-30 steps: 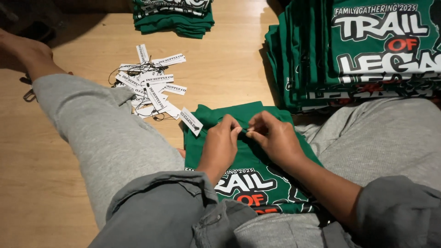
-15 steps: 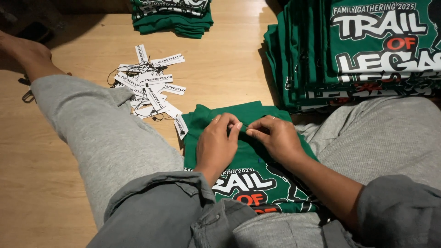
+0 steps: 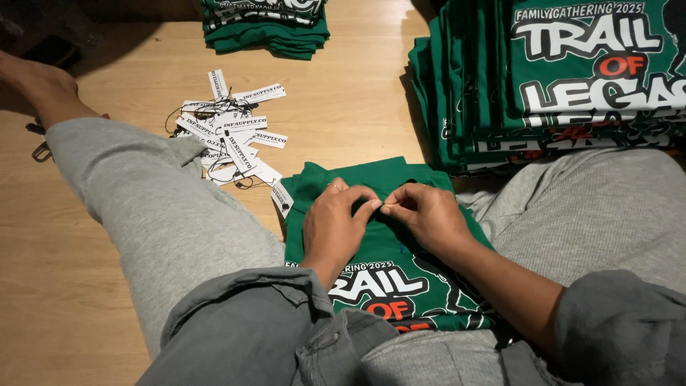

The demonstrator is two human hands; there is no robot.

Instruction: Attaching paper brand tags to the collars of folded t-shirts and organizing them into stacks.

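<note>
Both hands pinch the green shirt (image 3: 386,243) at its collar: left hand (image 3: 334,223) and right hand (image 3: 427,214) fingertips nearly touching. Paper tags (image 3: 229,136) lie far-left, nearer left hand.

This looks like a small garment packing or print workroom, though it may be a room in a home — the dim view shows only a pale wooden floor (image 3: 357,107). Tall stacks of identical folded green printed shirts (image 3: 557,78) stand at the right, a smaller pile (image 3: 264,25) lies farther off, and a loose heap of white paper hang tags (image 3: 229,136) with strings sits on the boards — stock being handled in bulk by someone seated on the floor.
</note>
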